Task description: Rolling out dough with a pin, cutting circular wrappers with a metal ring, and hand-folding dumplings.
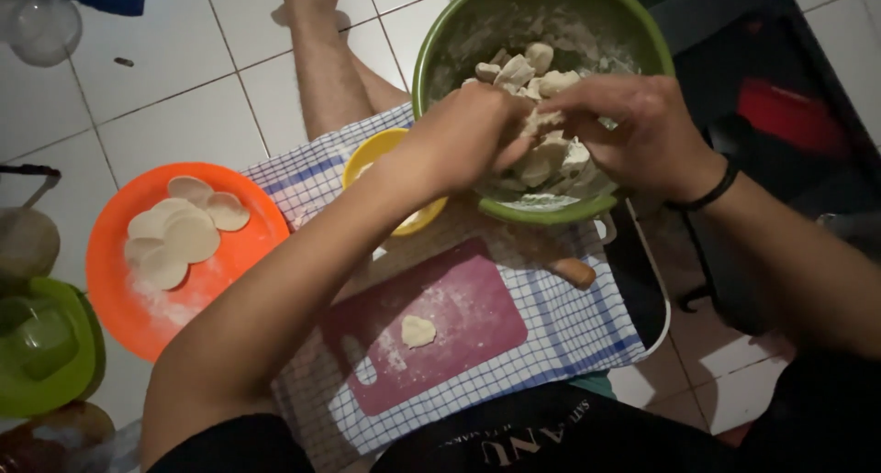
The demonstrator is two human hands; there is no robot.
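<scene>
A green bowl (439,46) dusted with flour holds several pale dough pieces (528,69). Both my hands are inside it: my left hand (463,133) and my right hand (629,129) pinch the same lump of dough (541,122) between their fingertips. My right wrist wears a black band (707,196). Below the bowl, a dark red cutting board (468,331) lies on a blue-checked cloth (569,331). One small flattened dough piece (418,331) rests on the board.
An orange plate (128,294) at left carries several flat dough rounds (179,230). A yellow bowl (372,152) sits beside the green one. A rolling pin handle (574,271) pokes out under the bowl. A green container (41,349) is at far left. White floor tiles surround everything.
</scene>
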